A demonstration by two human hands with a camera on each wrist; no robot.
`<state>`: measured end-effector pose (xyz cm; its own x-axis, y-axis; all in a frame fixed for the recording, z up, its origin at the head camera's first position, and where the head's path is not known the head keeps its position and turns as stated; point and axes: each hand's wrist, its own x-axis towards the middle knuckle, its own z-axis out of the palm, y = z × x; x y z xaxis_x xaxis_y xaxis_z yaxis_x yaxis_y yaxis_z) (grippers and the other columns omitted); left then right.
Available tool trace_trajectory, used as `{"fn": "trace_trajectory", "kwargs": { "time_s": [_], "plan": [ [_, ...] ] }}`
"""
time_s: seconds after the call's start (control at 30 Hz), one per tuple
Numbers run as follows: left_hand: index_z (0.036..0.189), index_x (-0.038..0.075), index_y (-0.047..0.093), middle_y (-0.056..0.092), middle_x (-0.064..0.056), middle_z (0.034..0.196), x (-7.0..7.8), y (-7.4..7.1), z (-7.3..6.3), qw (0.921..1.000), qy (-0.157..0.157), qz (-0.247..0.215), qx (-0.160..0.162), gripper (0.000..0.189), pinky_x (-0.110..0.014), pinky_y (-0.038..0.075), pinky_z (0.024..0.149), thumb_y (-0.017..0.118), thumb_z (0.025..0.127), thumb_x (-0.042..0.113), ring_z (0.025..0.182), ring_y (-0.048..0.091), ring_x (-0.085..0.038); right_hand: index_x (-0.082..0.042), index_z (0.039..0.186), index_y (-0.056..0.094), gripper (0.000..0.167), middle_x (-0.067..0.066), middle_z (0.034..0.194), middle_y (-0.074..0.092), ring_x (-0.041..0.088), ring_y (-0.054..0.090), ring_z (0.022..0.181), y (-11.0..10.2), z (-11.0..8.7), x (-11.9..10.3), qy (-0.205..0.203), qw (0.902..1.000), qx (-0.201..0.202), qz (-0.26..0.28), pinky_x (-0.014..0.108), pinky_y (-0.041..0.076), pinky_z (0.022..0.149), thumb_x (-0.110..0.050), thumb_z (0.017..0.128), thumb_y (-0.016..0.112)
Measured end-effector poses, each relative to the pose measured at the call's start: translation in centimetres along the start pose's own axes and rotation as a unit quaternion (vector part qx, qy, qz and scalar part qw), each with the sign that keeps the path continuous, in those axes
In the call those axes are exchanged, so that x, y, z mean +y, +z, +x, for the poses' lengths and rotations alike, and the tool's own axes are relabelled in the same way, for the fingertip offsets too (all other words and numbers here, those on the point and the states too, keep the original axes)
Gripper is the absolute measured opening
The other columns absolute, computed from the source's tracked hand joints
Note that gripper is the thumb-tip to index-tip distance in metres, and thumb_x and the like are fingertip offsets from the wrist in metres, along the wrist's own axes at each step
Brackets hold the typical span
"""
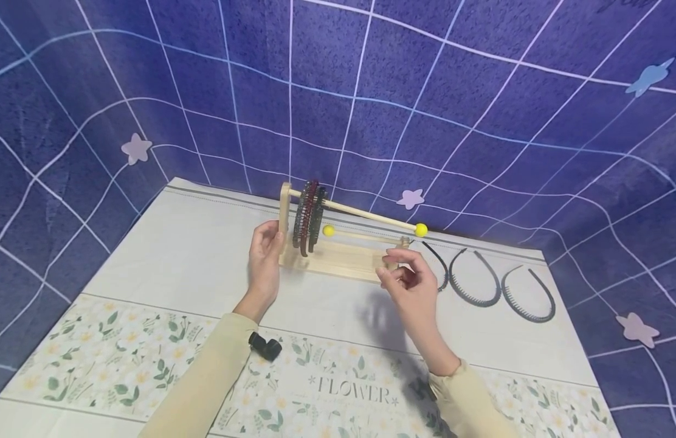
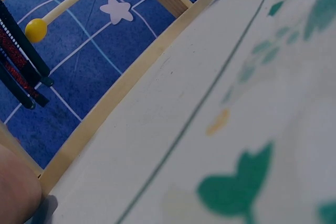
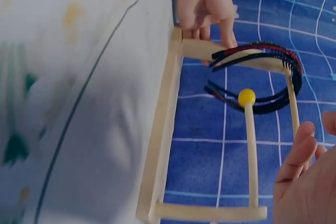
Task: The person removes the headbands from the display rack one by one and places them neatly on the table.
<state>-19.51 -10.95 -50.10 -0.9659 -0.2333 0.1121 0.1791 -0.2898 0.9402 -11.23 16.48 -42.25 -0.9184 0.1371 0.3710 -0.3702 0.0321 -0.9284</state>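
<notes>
A wooden headband stand [image 1: 338, 260] has two rods with yellow ball ends. My left hand [image 1: 265, 258] grips its tall left upright, thumb in front; in the right wrist view the fingers of the left hand [image 3: 206, 3] reach around that post. Dark toothed headbands [image 1: 309, 219], one of them red, hang on the upper rod [image 1: 365, 213] near its left end. My right hand [image 1: 411, 286] is raised beside the short right post, fingers loosely bent with nothing between them. In the right wrist view the right hand [image 3: 310, 182] appears near the upper rod.
Right of the stand lie a grey headband [image 1: 475, 298], another headband [image 1: 526, 313] at the far right, and a black headband [image 1: 439, 261] partly hidden by the right hand. A floral cloth [image 1: 168, 340] covers the table. A blue gridded backdrop [image 1: 327, 73] rises behind.
</notes>
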Motion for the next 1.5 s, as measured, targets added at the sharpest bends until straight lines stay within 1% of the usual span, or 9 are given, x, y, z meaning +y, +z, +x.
{"fn": "trace_trajectory", "kwargs": {
  "time_s": [0.07, 0.17, 0.47, 0.6, 0.73, 0.93, 1.03, 1.23, 1.5],
  "plan": [
    [0.139, 0.021, 0.057, 0.060, -0.002, 0.147, 0.0, 0.0, 0.0, 1.0000, 0.000, 0.002, 0.001, 0.023, -0.037, 0.040, 0.130, 0.055, 0.117, 0.014, 0.150, 0.053, -0.024, 0.008, 0.124, 0.070, 0.034, 0.005, 0.106, 0.074, 0.009, 0.067, 0.068, 0.6, 0.1, -0.1, 0.005, 1.0000, -0.006, 0.000, 0.016, 0.055, 0.059, 0.012, 0.092, 0.081],
    [0.140, 0.020, 0.056, 0.059, -0.002, 0.148, 0.0, -0.1, 0.0, 1.0000, -0.002, 0.008, -0.001, 0.023, -0.037, 0.039, 0.130, 0.054, 0.117, 0.014, 0.151, 0.052, -0.024, 0.006, 0.124, 0.071, 0.034, 0.004, 0.107, 0.074, 0.010, 0.067, 0.067, 1.5, 0.4, -0.3, 0.010, 0.9998, -0.015, 0.001, 0.016, 0.053, 0.058, 0.011, 0.092, 0.081],
    [0.138, 0.020, 0.057, 0.061, -0.001, 0.144, -0.1, -0.1, 0.0, 1.0000, 0.002, -0.008, -0.003, 0.023, -0.036, 0.041, 0.128, 0.055, 0.117, 0.012, 0.147, 0.055, -0.022, 0.002, 0.125, 0.072, 0.034, 0.012, 0.111, 0.075, 0.010, 0.065, 0.065, 3.4, 0.8, -0.6, 0.039, 0.9987, -0.032, 0.007, 0.017, 0.051, 0.057, 0.006, 0.093, 0.082],
    [0.138, 0.021, 0.057, 0.061, 0.000, 0.143, 0.0, -0.1, 0.1, 1.0000, 0.004, -0.008, -0.003, 0.023, -0.037, 0.042, 0.128, 0.056, 0.117, 0.013, 0.146, 0.055, -0.022, 0.004, 0.127, 0.071, 0.033, 0.015, 0.112, 0.075, 0.012, 0.065, 0.063, 4.2, 1.0, -0.7, 0.045, 0.9979, -0.044, 0.020, 0.017, 0.050, 0.055, 0.005, 0.095, 0.080],
    [0.138, 0.020, 0.057, 0.060, -0.002, 0.144, 0.0, -0.1, 0.1, 1.0000, 0.003, -0.007, -0.002, 0.023, -0.037, 0.041, 0.128, 0.055, 0.117, 0.012, 0.147, 0.054, -0.023, 0.007, 0.129, 0.069, 0.035, 0.015, 0.112, 0.076, 0.011, 0.066, 0.063, 5.1, 1.3, -0.9, 0.052, 0.9967, -0.054, 0.031, 0.017, 0.045, 0.050, 0.005, 0.096, 0.080],
    [0.139, 0.020, 0.057, 0.060, -0.002, 0.145, -0.1, -0.1, 0.1, 1.0000, -0.001, -0.004, -0.004, 0.023, -0.034, 0.041, 0.129, 0.054, 0.117, 0.012, 0.148, 0.054, -0.022, 0.004, 0.132, 0.069, 0.036, 0.014, 0.114, 0.075, 0.008, 0.066, 0.063, 6.4, 2.1, -1.1, 0.074, 0.9939, -0.068, 0.047, 0.016, 0.040, 0.048, 0.003, 0.097, 0.080],
    [0.139, 0.021, 0.056, 0.060, -0.001, 0.147, -0.1, -0.1, 0.1, 1.0000, -0.001, 0.002, -0.006, 0.023, -0.034, 0.040, 0.129, 0.054, 0.117, 0.013, 0.149, 0.053, -0.021, 0.002, 0.132, 0.070, 0.035, 0.013, 0.115, 0.075, 0.007, 0.066, 0.063, 7.0, 2.4, -1.2, 0.086, 0.9921, -0.074, 0.054, 0.016, 0.039, 0.049, 0.003, 0.098, 0.079],
    [0.139, 0.022, 0.056, 0.059, -0.003, 0.148, -0.1, -0.1, 0.1, 0.9999, 0.002, 0.007, -0.008, 0.023, -0.037, 0.039, 0.130, 0.054, 0.117, 0.013, 0.150, 0.053, -0.022, 0.005, 0.137, 0.066, 0.040, 0.008, 0.115, 0.074, 0.007, 0.067, 0.064, 8.2, 3.0, -1.3, 0.114, 0.9867, -0.094, 0.067, 0.016, 0.039, 0.049, 0.001, 0.099, 0.078],
    [0.140, 0.022, 0.056, 0.060, -0.002, 0.148, 0.0, 0.0, 0.0, 1.0000, -0.003, 0.004, -0.004, 0.024, -0.037, 0.041, 0.129, 0.055, 0.117, 0.012, 0.149, 0.054, -0.022, 0.005, 0.138, 0.066, 0.042, 0.002, 0.110, 0.073, 0.008, 0.066, 0.064, 9.1, 3.6, -1.1, 0.132, 0.9838, -0.097, 0.072, 0.018, 0.041, 0.050, 0.001, 0.098, 0.078]
  ]
}}
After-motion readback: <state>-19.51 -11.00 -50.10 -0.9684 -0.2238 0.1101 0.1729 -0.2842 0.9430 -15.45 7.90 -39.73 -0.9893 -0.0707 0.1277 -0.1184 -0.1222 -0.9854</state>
